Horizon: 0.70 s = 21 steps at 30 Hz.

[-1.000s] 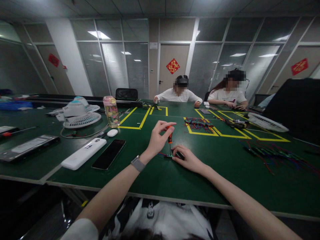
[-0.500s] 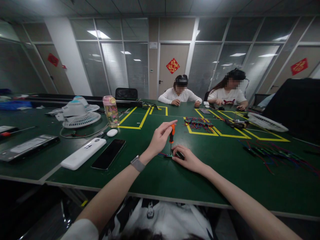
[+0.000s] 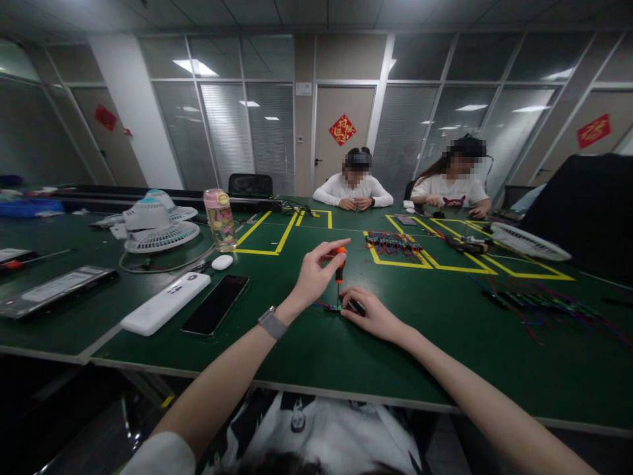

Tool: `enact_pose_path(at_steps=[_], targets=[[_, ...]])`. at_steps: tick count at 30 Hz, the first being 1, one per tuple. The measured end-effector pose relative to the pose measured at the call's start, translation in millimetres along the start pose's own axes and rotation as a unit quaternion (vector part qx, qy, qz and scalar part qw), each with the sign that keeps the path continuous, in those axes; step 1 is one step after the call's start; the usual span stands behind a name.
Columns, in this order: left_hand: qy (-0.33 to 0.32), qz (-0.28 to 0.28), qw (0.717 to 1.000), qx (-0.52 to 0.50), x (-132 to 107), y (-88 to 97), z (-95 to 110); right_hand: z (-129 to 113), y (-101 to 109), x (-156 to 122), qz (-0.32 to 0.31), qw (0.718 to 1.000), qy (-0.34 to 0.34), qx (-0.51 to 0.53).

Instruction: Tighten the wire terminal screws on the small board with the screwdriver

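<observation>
My left hand grips the orange and black handle of a screwdriver, its index finger stretched out past the top. The screwdriver stands upright, its tip down on a small green circuit board with red and blue wires at its left end. Beside the board, my right hand rests on the table with its fingers curled against the board's right end, holding it. A dark piece shows under the right fingers; what it is I cannot make out.
Left of my hands lie a black phone, a white power bank and a white oval case. A bottle stands behind them. Wired boards lie in a pile ahead and another at right. Two people sit opposite.
My left thumb and fingers have shifted slightly around the screwdriver handle. Across the table, one person's hands have come together. My right hand stays put.
</observation>
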<state>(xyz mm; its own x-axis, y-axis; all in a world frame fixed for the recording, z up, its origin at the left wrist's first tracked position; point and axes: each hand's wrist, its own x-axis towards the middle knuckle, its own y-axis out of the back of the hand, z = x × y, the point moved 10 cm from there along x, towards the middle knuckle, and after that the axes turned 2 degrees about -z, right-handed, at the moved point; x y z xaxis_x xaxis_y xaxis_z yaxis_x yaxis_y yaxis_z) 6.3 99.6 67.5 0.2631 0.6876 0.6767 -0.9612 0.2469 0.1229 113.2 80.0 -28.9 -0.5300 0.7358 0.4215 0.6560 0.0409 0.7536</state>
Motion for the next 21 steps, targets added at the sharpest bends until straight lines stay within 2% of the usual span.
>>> enact_pose_path(at_steps=[4, 9, 15, 21], targets=[[-0.008, 0.008, 1.0, 0.012, -0.8, 1.2, 1.8, -1.6, 0.5, 0.0, -0.001, 1.0, 0.002, 0.001], [0.023, -0.039, 0.998, -0.033, 0.0, -8.0, -2.5, -2.4, 0.9, 0.0, 0.001, 1.0, 0.006, 0.003], [-0.009, 0.001, 0.999, 0.036, -0.1, -0.9, 5.1, -1.6, 0.2, 0.0, -0.001, 1.0, 0.004, 0.0], [0.0, -0.013, 1.0, -0.007, 0.3, -2.1, 4.4, 0.2, -0.5, 0.0, -0.002, 1.0, 0.003, 0.0]])
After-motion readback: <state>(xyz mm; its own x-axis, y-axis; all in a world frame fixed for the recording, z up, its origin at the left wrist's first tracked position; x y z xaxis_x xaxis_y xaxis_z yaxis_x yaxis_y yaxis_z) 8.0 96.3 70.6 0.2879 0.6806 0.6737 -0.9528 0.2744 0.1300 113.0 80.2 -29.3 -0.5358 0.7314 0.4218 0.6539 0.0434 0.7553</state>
